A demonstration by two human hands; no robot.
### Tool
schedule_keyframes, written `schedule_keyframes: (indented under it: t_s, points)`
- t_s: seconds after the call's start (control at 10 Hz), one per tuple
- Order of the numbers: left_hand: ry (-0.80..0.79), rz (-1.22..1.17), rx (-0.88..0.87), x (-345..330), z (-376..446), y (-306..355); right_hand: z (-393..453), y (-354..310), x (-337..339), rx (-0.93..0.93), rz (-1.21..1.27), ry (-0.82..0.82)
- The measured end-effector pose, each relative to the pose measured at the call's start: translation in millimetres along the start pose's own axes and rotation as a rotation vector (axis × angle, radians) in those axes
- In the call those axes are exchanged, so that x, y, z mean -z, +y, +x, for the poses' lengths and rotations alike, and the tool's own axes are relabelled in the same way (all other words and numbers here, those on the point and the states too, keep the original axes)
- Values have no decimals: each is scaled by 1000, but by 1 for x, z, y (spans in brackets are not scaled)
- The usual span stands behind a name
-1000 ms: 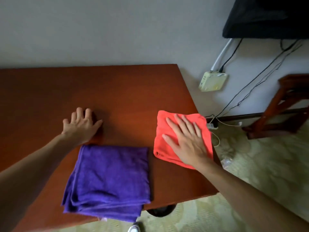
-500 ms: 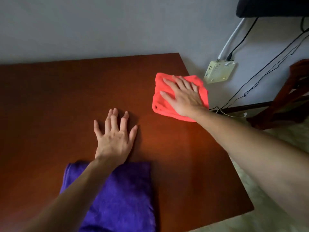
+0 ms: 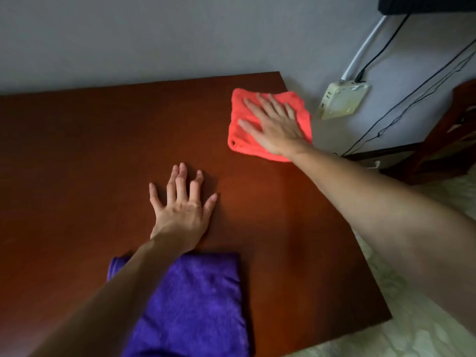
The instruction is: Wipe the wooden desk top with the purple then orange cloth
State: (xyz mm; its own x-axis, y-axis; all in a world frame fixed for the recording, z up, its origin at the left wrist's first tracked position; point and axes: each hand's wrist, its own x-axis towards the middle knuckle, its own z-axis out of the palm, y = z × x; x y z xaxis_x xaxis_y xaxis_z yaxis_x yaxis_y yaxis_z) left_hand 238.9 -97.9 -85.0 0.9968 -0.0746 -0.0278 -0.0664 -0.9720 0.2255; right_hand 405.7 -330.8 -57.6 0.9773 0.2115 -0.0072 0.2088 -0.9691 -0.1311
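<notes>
head | right hand (image 3: pixel 277 130) fingers (image 3: pixel 262 104) flat, spread on orange cloth (image 3: pixel 240 135) | left hand (image 3: pixel 181 212) flat on desk (image 3: pixel 77 163)

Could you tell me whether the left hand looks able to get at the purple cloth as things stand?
Probably yes: the left hand rests flat on the desk just beyond the purple cloth, nothing between.

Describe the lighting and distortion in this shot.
Head view: dim, uneven light; the brown wooden desk top darkens at left, with an orange glow below the folded orange cloth; wide-angle stretch enlarges the forearms; the folded purple cloth looks soft.
</notes>
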Motion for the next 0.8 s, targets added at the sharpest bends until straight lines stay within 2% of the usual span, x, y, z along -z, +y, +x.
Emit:
schedule_keyframes:
  t_s: [0.1,0.3,0.4,0.5,0.6,0.7,0.8]
  points:
    - [-1,-17,13,1,-1,1,-52,-10,-4,80,15,4]
    - [-104,-107,121,21,-2,12,-227,-30,-12,186,1,38]
    - [-89,-247,237,38,-15,24,-275,-34,-12,236,12,7]
    - [-50,-311,255,61,-60,43,-299,-33,-11,250,16,-44]
    - [-51,-353,112,66,-106,52,-300,-36,-2,227,18,-113]
    - [-76,-415,97,62,-165,59,-300,-53,17,113,148,-243]
    - [-66,-522,138,62,-221,70,-325,-76,42,-50,468,-219]
